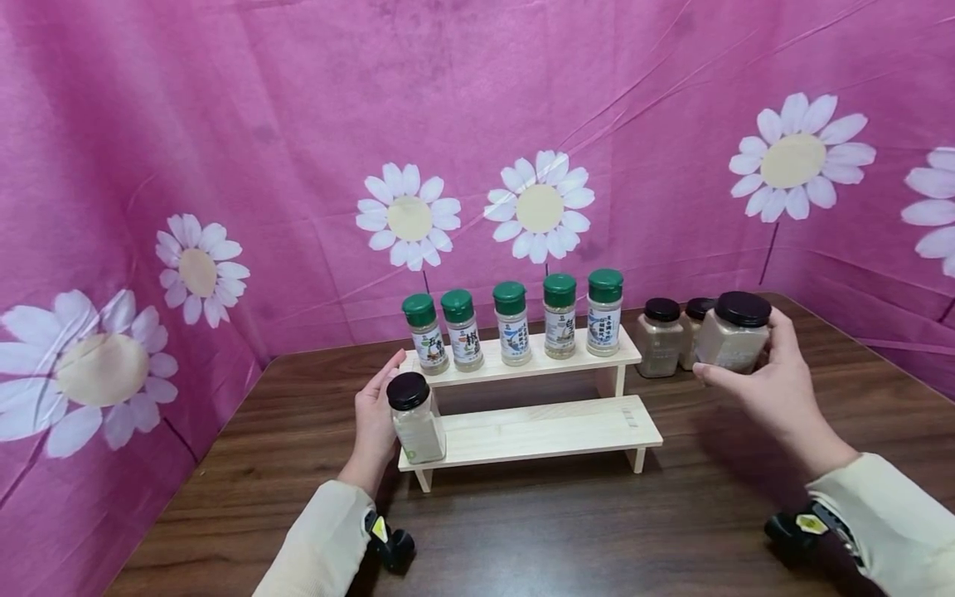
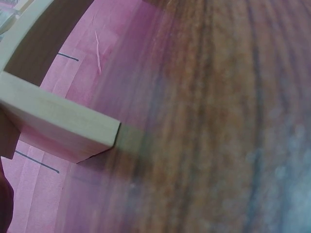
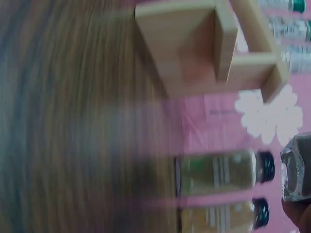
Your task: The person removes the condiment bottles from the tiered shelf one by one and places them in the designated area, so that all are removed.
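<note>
A two-step pale wooden rack (image 1: 552, 427) stands on the dark wood table (image 1: 567, 531). Several green-capped spice bottles (image 1: 510, 323) line its upper step. My left hand (image 1: 373, 414) holds a black-capped jar of pale powder (image 1: 415, 419) standing at the left end of the lower step. My right hand (image 1: 776, 385) grips another black-capped jar (image 1: 734, 333) lifted above the table, right of the rack. The right wrist view shows the rack's end (image 3: 214, 48), two standing jars (image 3: 223, 172) and an edge of the held jar (image 3: 296, 167). The left wrist view shows only a rack leg (image 2: 63, 124).
Two more black-capped jars (image 1: 660, 337) stand on the table just right of the rack, behind the lifted one. A pink cloth with white daisies (image 1: 477, 149) hangs behind and at both sides. Bare tabletop lies in front of the rack.
</note>
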Tool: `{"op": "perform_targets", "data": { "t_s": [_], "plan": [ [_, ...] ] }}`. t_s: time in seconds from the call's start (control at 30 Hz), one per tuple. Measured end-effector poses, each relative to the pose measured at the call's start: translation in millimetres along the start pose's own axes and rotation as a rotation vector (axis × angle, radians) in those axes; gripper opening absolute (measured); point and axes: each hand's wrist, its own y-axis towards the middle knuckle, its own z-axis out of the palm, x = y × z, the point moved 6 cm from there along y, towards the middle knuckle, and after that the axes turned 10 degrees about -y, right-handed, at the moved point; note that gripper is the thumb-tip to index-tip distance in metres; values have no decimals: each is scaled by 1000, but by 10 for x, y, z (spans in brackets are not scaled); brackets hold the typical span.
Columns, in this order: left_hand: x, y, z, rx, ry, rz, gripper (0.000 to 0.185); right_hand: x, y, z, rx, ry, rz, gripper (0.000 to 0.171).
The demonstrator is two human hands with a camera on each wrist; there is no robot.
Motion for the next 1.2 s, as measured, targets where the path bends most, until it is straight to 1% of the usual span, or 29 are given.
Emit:
{"op": "perform_targets", "data": {
  "t_s": [0.13,0.33,0.47,0.6,0.87,1.0,1.2],
  "plan": [
    [-3,5,-3,0,0,-1,34,-172,55,-6,4,-26,32,84],
    [-4,-5,16,15,21,-25,35,-451,96,-42,13,-93,110,84],
    [-14,0,31,18,27,-29,35,-548,147,-97,13,-134,133,82],
    [-5,4,41,17,24,-31,35,-624,197,-142,19,-167,134,79],
    [-1,-7,29,8,40,-30,35,-868,329,-115,66,-290,190,79],
    [-2,-7,20,5,44,-24,34,-967,401,-72,112,-309,183,79],
    [5,-4,-1,1,35,-31,34,-1069,476,-17,170,-277,158,79]
  ]
}}
